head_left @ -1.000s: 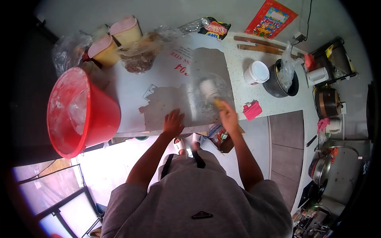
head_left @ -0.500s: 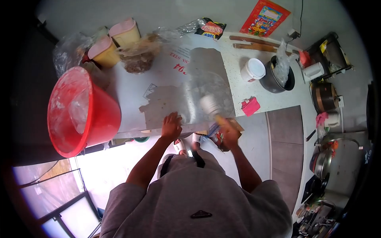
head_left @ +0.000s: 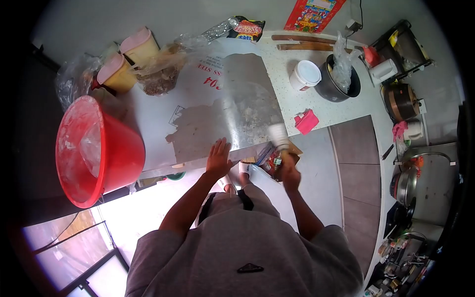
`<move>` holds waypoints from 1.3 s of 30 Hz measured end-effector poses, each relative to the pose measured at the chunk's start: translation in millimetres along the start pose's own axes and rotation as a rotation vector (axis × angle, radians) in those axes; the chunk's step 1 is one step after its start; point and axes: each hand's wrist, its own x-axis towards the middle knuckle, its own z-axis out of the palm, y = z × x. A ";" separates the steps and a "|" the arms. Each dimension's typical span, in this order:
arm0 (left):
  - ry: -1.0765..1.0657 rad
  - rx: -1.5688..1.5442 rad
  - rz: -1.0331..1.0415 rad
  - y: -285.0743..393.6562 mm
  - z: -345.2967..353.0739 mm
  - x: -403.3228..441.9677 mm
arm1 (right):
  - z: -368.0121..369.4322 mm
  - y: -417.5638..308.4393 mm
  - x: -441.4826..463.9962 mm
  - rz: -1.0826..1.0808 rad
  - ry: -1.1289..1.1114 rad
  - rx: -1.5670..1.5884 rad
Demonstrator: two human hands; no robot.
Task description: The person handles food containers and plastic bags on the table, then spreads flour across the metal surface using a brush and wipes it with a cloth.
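Note:
My right hand [head_left: 290,173] is wrapped around the wooden handle of a brush [head_left: 278,134]. The brush's white head, slightly blurred, is over the right front corner of the steel sheet [head_left: 198,131]; whether it touches cannot be made out. Torn film leaves part of the sheet white with red print and part bare grey. My left hand [head_left: 218,157] lies flat at the sheet's front edge, fingers stretched out and holding nothing. A pink cloth [head_left: 307,122] is on the speckled counter to the right of the brush.
A large red bucket [head_left: 126,153] stands at the left. Yellow containers [head_left: 118,74] and a bag of brown stuff [head_left: 158,81] are behind it. A white tub [head_left: 305,75] and black pot [head_left: 339,81] sit at the back right. Below the edge is an open box [head_left: 272,166].
My right hand has moved the brush rightward and toward me, to the sheet's corner. My left hand has flattened out and shifted slightly right. The view has moved a little.

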 end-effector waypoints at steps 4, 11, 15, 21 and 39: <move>0.003 -0.006 0.006 -4.6 6.5 -4.1 | -8.4 -18.1 -1.2 -0.112 -0.019 0.011; 0.038 -0.017 0.019 -6.1 6.5 -6.9 | -21.3 2.3 3.6 0.142 0.178 0.057; 0.038 -0.007 0.014 -9.0 10.5 -8.6 | -16.7 -15.7 -2.2 -0.175 -0.008 -0.029; 0.104 0.009 -0.054 -16.7 3.9 -21.7 | 15.8 -21.9 19.0 0.065 0.061 0.005; 0.526 -0.073 -0.186 -40.1 -28.9 -79.1 | 41.6 -114.9 3.5 -0.538 -0.830 0.235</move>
